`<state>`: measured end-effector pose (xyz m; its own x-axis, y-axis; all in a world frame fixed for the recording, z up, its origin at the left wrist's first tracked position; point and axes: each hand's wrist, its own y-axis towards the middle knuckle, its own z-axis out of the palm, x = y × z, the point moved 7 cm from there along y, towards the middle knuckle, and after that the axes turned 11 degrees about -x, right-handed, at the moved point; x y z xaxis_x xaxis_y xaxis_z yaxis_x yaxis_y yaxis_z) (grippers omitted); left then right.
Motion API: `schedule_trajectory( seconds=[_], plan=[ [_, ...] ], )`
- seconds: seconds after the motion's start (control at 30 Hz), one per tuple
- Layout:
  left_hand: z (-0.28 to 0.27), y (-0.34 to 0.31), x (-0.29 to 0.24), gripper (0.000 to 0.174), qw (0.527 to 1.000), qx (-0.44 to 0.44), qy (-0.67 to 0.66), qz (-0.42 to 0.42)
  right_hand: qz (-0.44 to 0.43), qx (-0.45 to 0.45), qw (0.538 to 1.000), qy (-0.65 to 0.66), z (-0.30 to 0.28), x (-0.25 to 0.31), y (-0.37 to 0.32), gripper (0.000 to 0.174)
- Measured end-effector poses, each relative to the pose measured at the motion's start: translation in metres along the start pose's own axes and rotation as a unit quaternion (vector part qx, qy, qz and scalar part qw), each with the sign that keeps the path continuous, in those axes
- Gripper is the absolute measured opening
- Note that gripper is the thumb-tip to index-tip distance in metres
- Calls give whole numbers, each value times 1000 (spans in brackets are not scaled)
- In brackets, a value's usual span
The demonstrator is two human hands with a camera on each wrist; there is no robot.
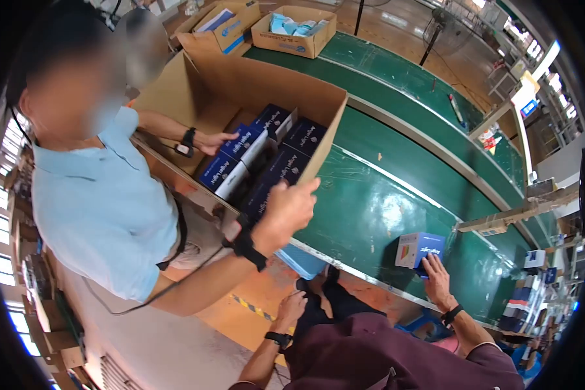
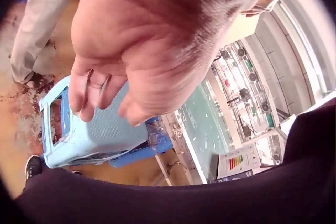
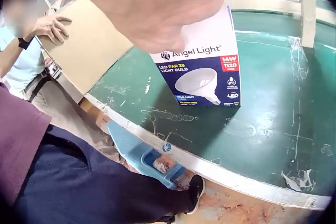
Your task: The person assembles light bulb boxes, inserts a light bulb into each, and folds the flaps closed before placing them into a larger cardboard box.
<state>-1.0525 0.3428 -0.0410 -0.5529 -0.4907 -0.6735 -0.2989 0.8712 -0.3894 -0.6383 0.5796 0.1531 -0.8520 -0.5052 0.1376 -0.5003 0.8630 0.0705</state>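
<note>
In the head view, a blue-and-white light bulb box (image 1: 406, 250) stands on the green table near its front edge. My right hand (image 1: 437, 281) holds it from above, fingers over its blue side. The right wrist view shows this hand (image 3: 152, 3) covering the top of the printed box (image 3: 202, 79); the fingertips are largely hidden. My left hand (image 1: 292, 308) hangs before my body, touching no object. Its fingers are loosely bent in the left wrist view (image 2: 142, 45), above a light blue stool (image 2: 110, 129).
Another person in a light blue shirt (image 1: 97, 195) stands at the left with both hands at a large open carton (image 1: 208, 71) holding several blue boxes (image 1: 240, 146). Two smaller cartons (image 1: 296, 39) stand behind. A post (image 1: 533, 211) crosses the green table (image 1: 364, 188) at the right.
</note>
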Motion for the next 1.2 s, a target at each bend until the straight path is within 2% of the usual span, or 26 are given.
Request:
schedule_trajectory(
  seconds=[0.07, 0.13, 0.23, 0.33, 0.43, 0.53, 0.6, 0.7, 0.93, 1.03, 1.13, 1.2],
  plan=[
    [-8, -3, -10, 40, 999, -27, -16, -18, 1, -3, 1000, 0, 2, 0, 2, 76],
    [-3, -2, -14, 40, 999, -17, -29, -41, -11, -33, 999, -2, -1, 0, 1, 71],
    [-1, 5, -36, 41, 996, 22, -65, -63, 10, -20, 998, 56, -21, 2, 15, 63],
    [7, 18, -49, 41, 999, -13, -29, -14, -15, -45, 998, 50, -20, -10, 10, 51],
    [4, 31, -68, 41, 998, -46, -47, 6, -36, -49, 998, 31, -16, -25, 8, 38],
    [3, 43, -87, 41, 998, -11, -62, -30, -48, -19, 998, 27, -12, -28, 14, 28],
    [6, 49, -101, 42, 999, -12, -51, -9, -53, -23, 998, 35, -8, -29, 16, 25],
    [16, 58, -119, 43, 996, -6, -87, 8, -50, -20, 998, 42, -3, -33, 20, 25],
    [36, 70, -150, 44, 996, 36, -67, 42, -59, 6, 997, 52, -2, -36, 25, 26],
    [40, 75, -149, 45, 996, 37, -65, 52, -47, 18, 998, 46, 0, -37, 25, 26],
    [44, 83, -135, 44, 996, 11, -75, 35, -90, 27, 995, 30, 0, -35, 25, 27],
    [37, 84, -127, 45, 997, 5, -73, 14, -77, 1, 996, 44, -12, -35, 37, 27]
  ],
)
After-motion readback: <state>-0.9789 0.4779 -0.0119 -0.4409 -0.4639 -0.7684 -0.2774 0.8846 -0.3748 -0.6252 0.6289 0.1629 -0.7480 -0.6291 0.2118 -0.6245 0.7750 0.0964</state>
